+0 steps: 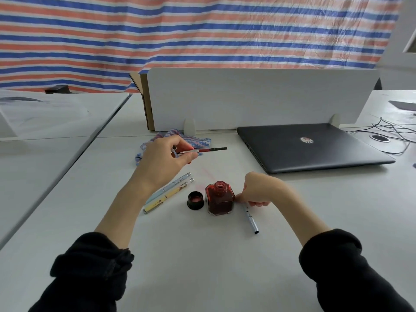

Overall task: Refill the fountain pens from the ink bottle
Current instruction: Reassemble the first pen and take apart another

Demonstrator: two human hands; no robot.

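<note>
The left hand (pixel 164 158) is raised above the tabletop (pixel 202 255), its fingers curled round the nib end of a pen insert (pixel 203 150), a thin piece with a metal collar, a red-filled tube and a dark tip pointing away to the right of that hand; the piece lies roughly level in the air; behind this hand a knitted cloth (pixel 198 140) in blue, pink and white lies on the tabletop.

The right hand (pixel 258 190) rests low on the tabletop, fingers curled down onto the upper end of a pale pen barrel (pixel 251 218), which lies flat and runs from under the fingers toward the person; whether the fingers pinch it or only press on it I cannot tell; one fingertip reaches the side of the ink bottle (pixel 219 198).

The ink bottle stands upright and uncapped between the two hands, just left of the right hand, holding dark red ink; its black cap (pixel 195 200) lies mouth up just beside it, on the side toward the left hand; below the left hand, two capped pens (pixel 167 195), one pale blue and one pale yellow, lie side by side on a slant.

Beyond the right hand a closed dark laptop (pixel 310 147) sits on the tabletop before a white divider panel (pixel 258 100); both forearms wear black sleeves (pixel 90 273) pushed up.
</note>
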